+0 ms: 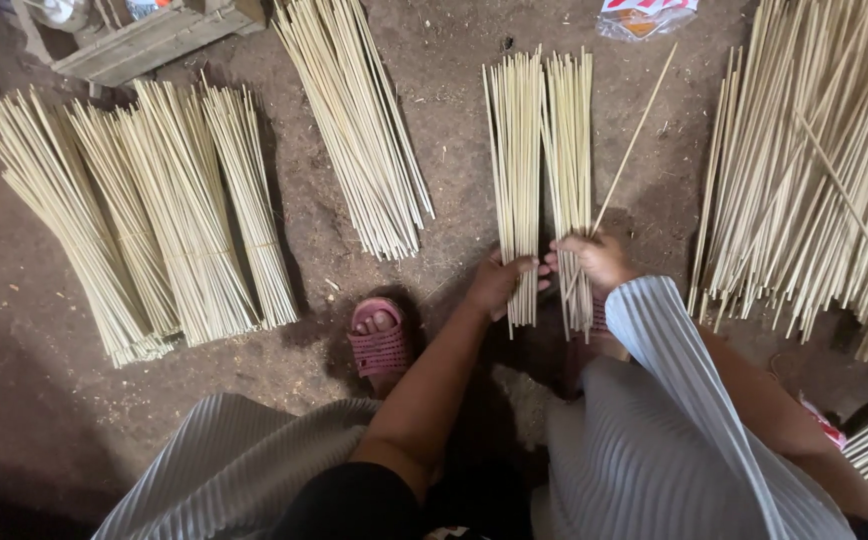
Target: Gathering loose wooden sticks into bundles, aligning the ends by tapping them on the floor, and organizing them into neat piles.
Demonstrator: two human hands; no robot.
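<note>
Two narrow bundles of pale thin sticks lie side by side on the dirt floor in front of me. My left hand (499, 283) grips the lower end of the left bundle (515, 160). My right hand (594, 260) closes on the lower end of the right bundle (568, 150), and a single loose stick (637, 135) slants up and to the right from its fingers. My left foot in a pink sandal (379, 340) rests on the floor just left of my left hand.
More bundles lie around: several tied ones at the left (144, 220), one loose bundle at top centre (359, 120), a large spread pile at the right (814, 170). A wooden pallet (144, 40) sits top left, a plastic packet (644, 18) top right.
</note>
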